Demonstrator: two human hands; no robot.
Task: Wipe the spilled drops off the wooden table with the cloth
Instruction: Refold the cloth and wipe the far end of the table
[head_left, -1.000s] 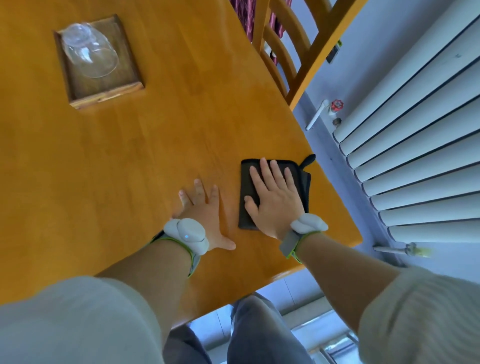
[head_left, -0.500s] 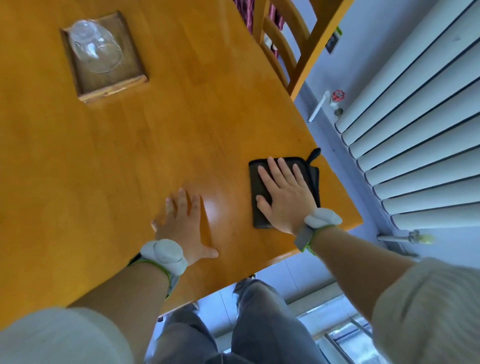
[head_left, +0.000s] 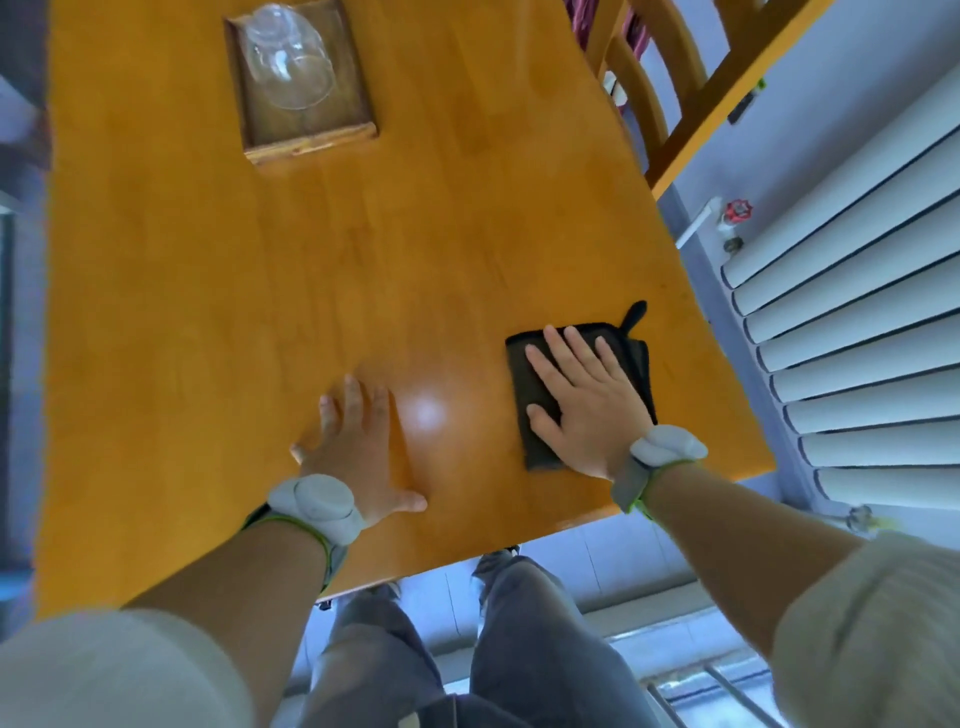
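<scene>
The left hand (head_left: 358, 447) has slid away from the black cloth (head_left: 535, 395). The right hand (head_left: 587, 410) stays flat on it, fingers spread. No drops show; wiping looks nearly done.

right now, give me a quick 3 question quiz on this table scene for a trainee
1. True or false: the right hand lies flat on the dark cloth.
2. What rests in the wooden tray? A) a clear glass on its side B) a plate C) a spoon
3. Fill in: the left hand presses on the bare ____, apart from the cloth.

Key
1. True; fingers spread, palm down.
2. A; the glass.
3. table.
</scene>
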